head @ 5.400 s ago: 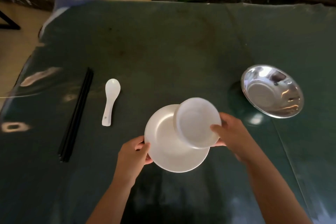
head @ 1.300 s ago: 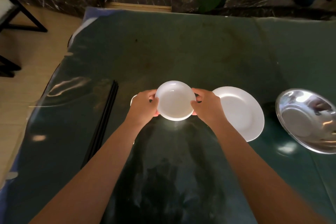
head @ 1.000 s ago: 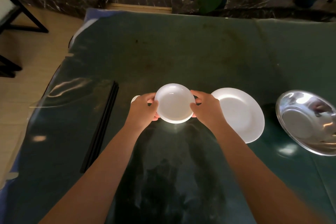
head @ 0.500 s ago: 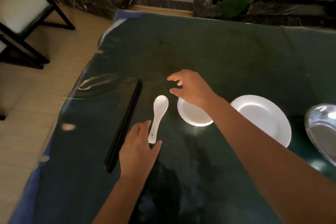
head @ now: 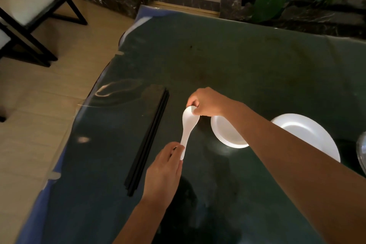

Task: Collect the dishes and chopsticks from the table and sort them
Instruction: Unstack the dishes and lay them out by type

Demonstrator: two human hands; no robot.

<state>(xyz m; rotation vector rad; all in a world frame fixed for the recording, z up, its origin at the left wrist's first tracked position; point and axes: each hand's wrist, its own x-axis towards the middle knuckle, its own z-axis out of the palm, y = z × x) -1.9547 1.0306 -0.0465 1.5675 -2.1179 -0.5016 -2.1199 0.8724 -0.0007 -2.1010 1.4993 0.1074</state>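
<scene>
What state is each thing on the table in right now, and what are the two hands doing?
Spoon: held at both ends.
Left hand: pinches the spoon's handle end.
Right hand: grips the spoon's bowl end.
Small bowl: upright on the table, not held.
White plate: flat on the table, not held.
Chopsticks: bundled on the table, untouched.
Metal bowl: on the table at the right edge, mostly cropped.

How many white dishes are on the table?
2. A small dish sits right of the spoon, partly behind the right arm. A bigger plate lies further right. None seems hidden.
</scene>
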